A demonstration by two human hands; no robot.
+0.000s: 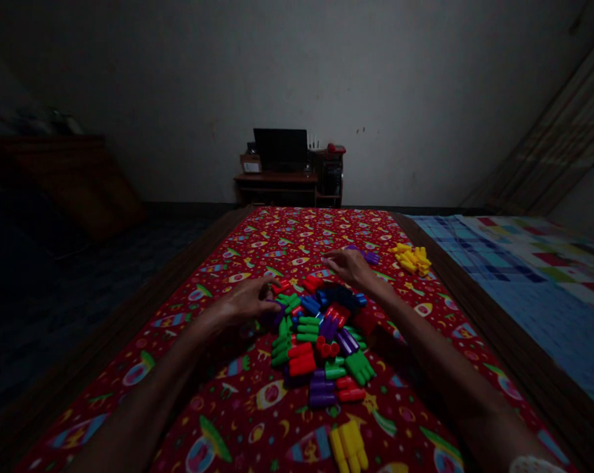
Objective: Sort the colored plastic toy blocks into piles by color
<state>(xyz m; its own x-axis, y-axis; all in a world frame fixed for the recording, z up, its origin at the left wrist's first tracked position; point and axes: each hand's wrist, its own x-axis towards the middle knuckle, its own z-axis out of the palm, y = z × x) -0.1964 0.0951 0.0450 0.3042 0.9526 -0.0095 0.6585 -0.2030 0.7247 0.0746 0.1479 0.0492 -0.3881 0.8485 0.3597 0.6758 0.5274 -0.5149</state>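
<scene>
Both hands (248, 301) (347, 265) reach into colourful blocks (321, 341)

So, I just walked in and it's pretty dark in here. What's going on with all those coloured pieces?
A person sits at a red patterned cloth with both arms stretched out over a mixed pile of plastic building blocks. The left hand rests at the pile's left edge, fingers on the blocks there. The right hand lies flat at the far side, next to some purple blocks. A group of yellow blocks sits apart at the far right, and another yellow piece lies near the person.
</scene>
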